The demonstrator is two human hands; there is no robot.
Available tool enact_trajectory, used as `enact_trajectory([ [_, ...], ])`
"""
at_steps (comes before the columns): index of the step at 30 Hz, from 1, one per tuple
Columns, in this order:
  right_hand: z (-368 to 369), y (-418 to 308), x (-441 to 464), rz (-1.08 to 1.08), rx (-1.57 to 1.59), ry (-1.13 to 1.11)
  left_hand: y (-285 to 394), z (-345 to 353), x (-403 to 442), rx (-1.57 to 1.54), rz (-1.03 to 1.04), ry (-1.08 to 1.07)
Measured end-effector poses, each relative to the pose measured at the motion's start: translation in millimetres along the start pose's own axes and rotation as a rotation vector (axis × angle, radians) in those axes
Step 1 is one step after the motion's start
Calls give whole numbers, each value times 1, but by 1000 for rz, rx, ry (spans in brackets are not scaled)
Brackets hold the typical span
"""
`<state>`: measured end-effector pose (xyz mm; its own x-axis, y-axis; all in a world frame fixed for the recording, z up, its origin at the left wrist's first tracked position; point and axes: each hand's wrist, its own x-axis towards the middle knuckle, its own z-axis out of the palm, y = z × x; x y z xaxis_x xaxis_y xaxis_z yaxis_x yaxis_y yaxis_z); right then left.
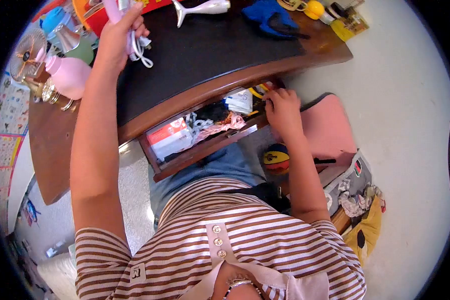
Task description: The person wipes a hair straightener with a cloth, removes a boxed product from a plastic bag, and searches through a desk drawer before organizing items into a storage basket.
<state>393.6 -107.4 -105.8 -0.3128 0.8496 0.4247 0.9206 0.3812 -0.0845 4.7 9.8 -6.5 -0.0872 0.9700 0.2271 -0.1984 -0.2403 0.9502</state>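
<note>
At the upper left, my left hand (121,37) is wrapped round a pink device (113,11) with a white cable (144,59) hanging beside it, over the dark desk top (185,65). My right hand (283,107) is at the right end of the open drawer (185,162), its fingers curled at the edge; what they hold, if anything, is hidden. Inside the drawer lie a red and white box (170,137), pink fabric (217,127), white packets (240,101) and a yellow item (256,92) close to my right fingers.
A white Y-shaped device (202,9) and blue cloth (270,17) lie on the desk. At the left stand a small fan (28,54) and a pink bottle (69,76). A pink seat (329,130) and a ball (276,159) are below the right side.
</note>
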Motion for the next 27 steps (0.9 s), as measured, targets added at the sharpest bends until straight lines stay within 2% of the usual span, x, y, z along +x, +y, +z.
enact_trajectory([
  [3, -18, -34, 6, 46, 230, -45, -12, -19, 12, -21, 6, -89],
  [5, -16, -58, 2, -88, 472, -160, 10, 10, -10, -26, -45, 39],
  [7, -13, -92, 4, -200, 635, -341, 9, 8, -10, -29, -16, 9],
  [9, 4, -127, 4, -109, 645, -426, 11, 9, -9, 8, -53, 50],
  [11, 10, -160, 17, -51, 318, -701, 11, 8, -10, -6, -24, 20],
  [14, 43, -183, 30, 10, 356, -788, 10, 7, -9, 2, -17, 24],
  [15, 53, -181, 33, 2, 363, -793, 10, 6, -9, -15, -10, 10],
  [17, 77, -163, 39, -59, 645, -348, 10, 5, -8, 0, -37, 18],
  [19, 105, -146, 48, -222, 399, -195, 13, 7, -10, 25, -42, 11],
  [21, 103, -140, 56, -185, 362, -210, 10, 5, -8, 12, -21, 1],
  [23, 86, -144, 68, 95, 496, -753, 11, 7, -8, 24, -4, -18],
  [24, 74, -149, 68, 157, 552, -731, 12, 8, -8, 29, -18, -2],
  [25, 94, -143, 59, 153, 552, -731, 13, 8, -8, 29, -16, 1],
  [26, 131, -130, 43, -105, 621, -409, 14, 8, -8, 31, -28, 13],
  [27, 133, -130, 39, -232, 660, -250, 14, 8, -9, 32, -42, 26],
])
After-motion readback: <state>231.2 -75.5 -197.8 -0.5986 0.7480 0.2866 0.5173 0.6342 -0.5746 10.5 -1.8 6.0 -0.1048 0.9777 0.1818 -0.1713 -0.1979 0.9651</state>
